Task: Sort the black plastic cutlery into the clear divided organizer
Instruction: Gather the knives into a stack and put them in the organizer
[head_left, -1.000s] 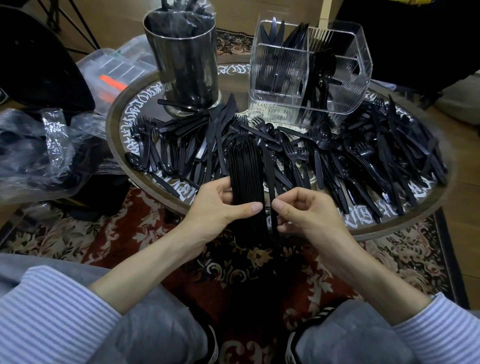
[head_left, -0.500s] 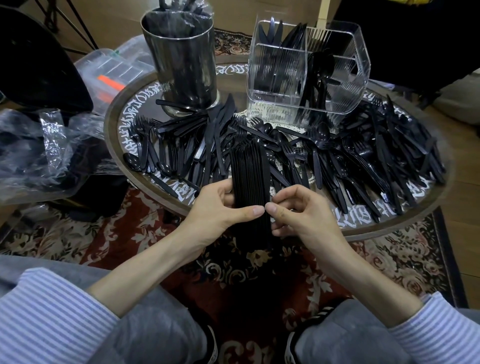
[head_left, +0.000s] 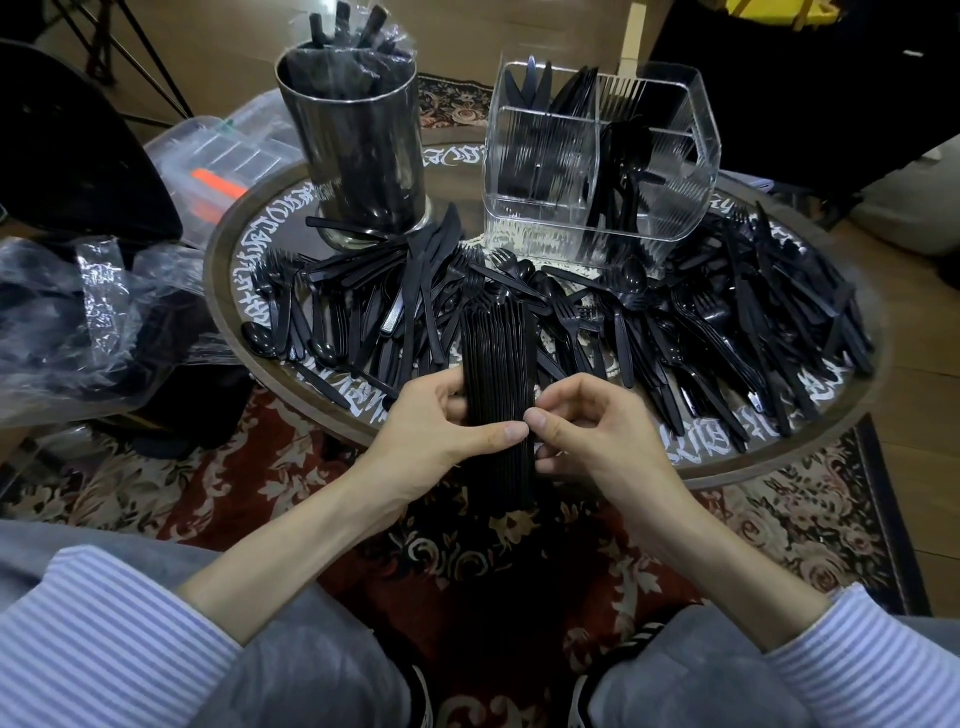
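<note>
left hand (head_left: 436, 421): wrapped round a thick fork stack (head_left: 498, 374), thumb across the front
right hand (head_left: 587, 421): fingers curled, fingertips pinching the stack's right edge
stack: held over counter (head_left: 769, 457) edge at 6 o'clock
organizer (head_left: 602, 156): 1 o'clock on counter, partly filled
loose cutlery (head_left: 727, 332): spread across counter
metal cup (head_left: 353, 145): 11 o'clock

Black cutlery (head_left: 727, 332) is covering a brown round table (head_left: 810, 457) showing white lettering; a red floral rug (head_left: 291, 462) is lying underneath, and blue-and-white striped sleeves (head_left: 98, 649) are framing grey trousers (head_left: 291, 675).
</note>
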